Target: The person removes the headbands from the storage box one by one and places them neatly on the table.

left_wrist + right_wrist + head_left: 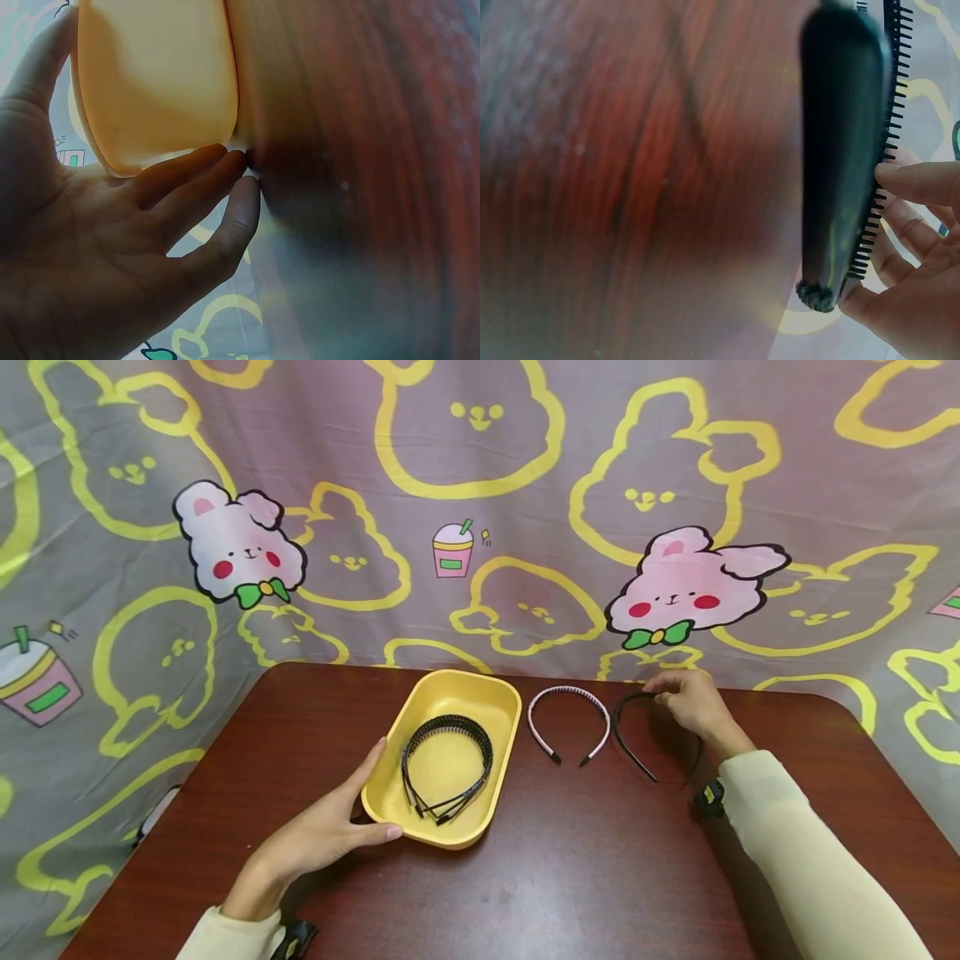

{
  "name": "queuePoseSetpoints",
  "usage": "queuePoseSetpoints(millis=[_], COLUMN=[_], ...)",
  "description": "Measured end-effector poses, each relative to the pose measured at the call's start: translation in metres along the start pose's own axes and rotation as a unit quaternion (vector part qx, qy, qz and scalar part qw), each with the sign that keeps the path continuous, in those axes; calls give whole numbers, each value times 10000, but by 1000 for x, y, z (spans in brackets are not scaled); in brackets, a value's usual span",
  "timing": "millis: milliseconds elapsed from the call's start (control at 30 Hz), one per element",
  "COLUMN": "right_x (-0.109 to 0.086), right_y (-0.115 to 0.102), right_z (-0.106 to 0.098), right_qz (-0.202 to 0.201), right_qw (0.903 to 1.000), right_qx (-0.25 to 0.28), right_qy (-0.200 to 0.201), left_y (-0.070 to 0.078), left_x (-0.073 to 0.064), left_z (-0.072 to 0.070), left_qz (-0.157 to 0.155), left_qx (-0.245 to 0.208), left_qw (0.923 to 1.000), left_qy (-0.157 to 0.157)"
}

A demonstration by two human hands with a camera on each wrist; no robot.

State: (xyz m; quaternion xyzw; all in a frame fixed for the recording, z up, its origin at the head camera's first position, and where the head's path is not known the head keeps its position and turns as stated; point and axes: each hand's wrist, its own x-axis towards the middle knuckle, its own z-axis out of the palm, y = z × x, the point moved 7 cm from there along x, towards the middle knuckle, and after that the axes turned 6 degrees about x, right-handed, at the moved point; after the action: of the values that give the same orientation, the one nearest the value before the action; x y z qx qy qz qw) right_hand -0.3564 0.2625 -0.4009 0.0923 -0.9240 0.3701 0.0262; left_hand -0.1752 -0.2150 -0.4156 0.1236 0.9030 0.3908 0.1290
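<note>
The right hand (693,703) pinches a black toothed headband (844,157) by its top, beside the pale pink headband (570,690). The left hand (322,827) holds the yellow plastic tub (457,693), in which dark headbands (453,724) lie.

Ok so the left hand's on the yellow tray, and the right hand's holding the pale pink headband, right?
Not quite: the right hand is holding the black headband, as the head and right wrist views show. The pale pink headband lies on the table. The left hand is indeed on the yellow tray.
</note>
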Motion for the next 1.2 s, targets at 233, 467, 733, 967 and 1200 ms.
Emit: queuePoseSetpoints(millis=[233, 467, 733, 967, 1200], right_x=[2, 6, 7, 8, 8], right_y=[6, 9, 15, 16, 17], right_z=[2, 2, 7, 8, 7], right_qz=[91, 86, 292, 298, 313], right_qw=[9999, 9999, 9995, 9995, 9994], right_qx=[-41, -69, 83, 105, 96], right_qy=[-18, 17, -48, -97, -110], left_y=[2, 1, 0, 1, 0], left_x=[1, 1, 1, 0, 1], left_z=[-1, 1, 1, 0, 1], left_qz=[64, 92, 81, 139, 73], left_qx=[-32, -46, -31, 20, -23], left_qw=[10000, 9999, 10000, 9999, 10000], left_qy=[8, 28, -2, 44, 53])
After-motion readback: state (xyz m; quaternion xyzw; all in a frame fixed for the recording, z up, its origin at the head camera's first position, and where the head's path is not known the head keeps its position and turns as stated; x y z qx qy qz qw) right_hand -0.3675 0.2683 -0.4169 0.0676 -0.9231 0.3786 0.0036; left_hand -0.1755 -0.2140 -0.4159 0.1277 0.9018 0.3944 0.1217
